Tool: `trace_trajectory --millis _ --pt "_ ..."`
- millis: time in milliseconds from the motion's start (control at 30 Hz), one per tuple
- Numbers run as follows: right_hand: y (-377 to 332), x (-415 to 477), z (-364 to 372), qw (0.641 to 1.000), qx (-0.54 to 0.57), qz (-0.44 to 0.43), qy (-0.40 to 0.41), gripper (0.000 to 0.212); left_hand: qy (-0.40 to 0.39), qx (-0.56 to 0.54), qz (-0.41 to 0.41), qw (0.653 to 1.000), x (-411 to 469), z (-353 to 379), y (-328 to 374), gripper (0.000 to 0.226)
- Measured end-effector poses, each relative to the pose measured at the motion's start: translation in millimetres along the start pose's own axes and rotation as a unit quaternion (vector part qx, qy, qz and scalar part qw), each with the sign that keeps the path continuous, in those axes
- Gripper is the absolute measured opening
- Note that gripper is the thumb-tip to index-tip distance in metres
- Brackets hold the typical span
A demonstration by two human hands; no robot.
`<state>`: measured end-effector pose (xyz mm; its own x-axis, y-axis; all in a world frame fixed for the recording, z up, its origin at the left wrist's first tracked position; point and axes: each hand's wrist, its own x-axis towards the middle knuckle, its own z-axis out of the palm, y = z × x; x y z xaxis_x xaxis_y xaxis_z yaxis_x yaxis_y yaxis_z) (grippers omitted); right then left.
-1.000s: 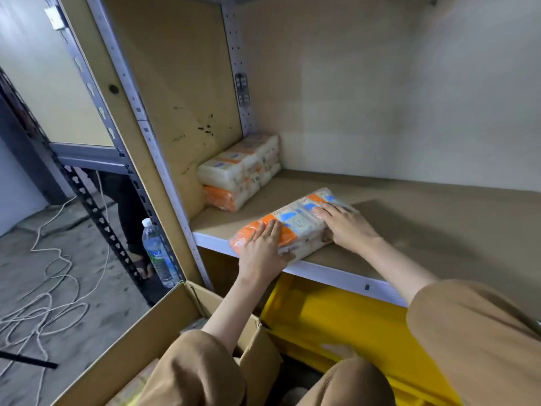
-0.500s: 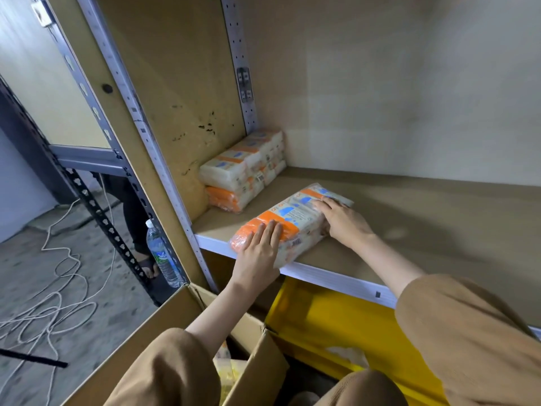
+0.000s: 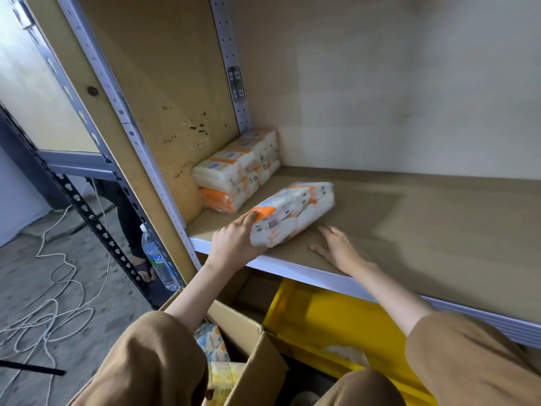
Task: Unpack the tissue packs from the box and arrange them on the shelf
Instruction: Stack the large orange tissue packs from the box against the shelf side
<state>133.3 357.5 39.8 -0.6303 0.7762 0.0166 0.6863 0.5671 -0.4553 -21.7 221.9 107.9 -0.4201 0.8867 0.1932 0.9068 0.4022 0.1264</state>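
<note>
Your left hand [image 3: 234, 244] grips the near end of the tissue pack [image 3: 292, 213], fingers curled over it. It lies flat on the shelf [image 3: 424, 235] by the front edge, long axis pointing back and rightward. Your right hand [image 3: 336, 247] rests flat just beside it, fingers spread, holding nothing.

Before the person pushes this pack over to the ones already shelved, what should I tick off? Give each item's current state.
1. Left hand has the tissue pack: ok, fingers curl over its near end.
2. Right hand out of the way: ok, flat on the shelf, apart from the pack.
3. Pack supported: ok, lying flat on the board, near end close to the front edge.
4. Path to the stack in the back left corner: ok, only bare board between.
5. Square with the stack: cannot tell.
6. Packs left in the box: ok, some visible; count cannot tell.
</note>
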Motion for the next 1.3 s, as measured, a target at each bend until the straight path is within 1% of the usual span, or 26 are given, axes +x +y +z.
trace_trajectory --millis 67,167,233,333,433,533,633,733,933,1067,1167,1233,1300 --pt "-5.5 6.2 0.0 0.999 -0.009 -0.003 -0.041 0.063 0.016 -0.001 -0.019 1.000 5.5 -3.2 -6.4 0.077" --pt "-15.9 18.7 4.0 0.997 -0.030 -0.013 -0.067 0.064 0.040 0.018 -0.037 0.998 16.7 -15.8 -19.5 0.079" --pt "-23.7 27.8 7.6 0.997 -0.036 -0.023 -0.069 0.062 0.069 0.027 -0.044 0.996 27.1 -30.7 -27.4 0.079" --pt "-34.4 45.0 13.2 0.997 -0.042 -0.027 -0.051 0.062 0.129 0.033 -0.047 0.990 49.1 -61.3 -36.9 0.075" --pt "-45.8 62.9 18.9 0.998 -0.020 -0.025 -0.060 0.062 0.184 0.037 -0.048 0.981 77.8 -90.7 -41.2 0.073" --pt "-51.7 79.9 23.4 0.998 -0.001 -0.019 -0.061 0.063 0.200 0.063 -0.055 0.976 112.4 -108.3 -42.0 0.074" --pt "-49.2 94.4 24.3 0.999 -0.007 -0.016 -0.051 0.063 0.196 0.109 -0.062 0.973 143.2 -110.4 -43.9 0.070" --pt "-46.4 101.6 25.1 0.999 -0.001 -0.013 -0.049 0.062 0.176 0.160 -0.059 0.970 167.8 -99.2 -46.2 0.065" --pt "-42.9 103.6 28.1 0.999 -0.005 -0.027 -0.035 0.061 0.094 0.202 -0.074 0.972 195.6 -69.1 -50.1 0.066" --pt "-42.5 104.4 29.9 0.999 0.003 -0.029 -0.027 0.061 0.094 0.171 -0.047 0.980 203.6 -49.3 -51.4 0.067" --pt "-42.4 104.7 30.4 0.999 0.004 -0.032 -0.020 0.060 0.082 0.138 -0.025 0.987 209.4 -46.8 -56.0 0.081" --pt "-42.3 104.6 30.8 0.999 0.005 -0.031 -0.018 0.060 0.058 0.116 -0.019 0.991 213.2 -49.2 -62.1 0.090" --pt "-43.0 104.1 30.9 0.999 0.006 -0.030 -0.018 0.060 0.038 0.075 -0.014 0.996 215.5 -50.5 -67.8 0.093"
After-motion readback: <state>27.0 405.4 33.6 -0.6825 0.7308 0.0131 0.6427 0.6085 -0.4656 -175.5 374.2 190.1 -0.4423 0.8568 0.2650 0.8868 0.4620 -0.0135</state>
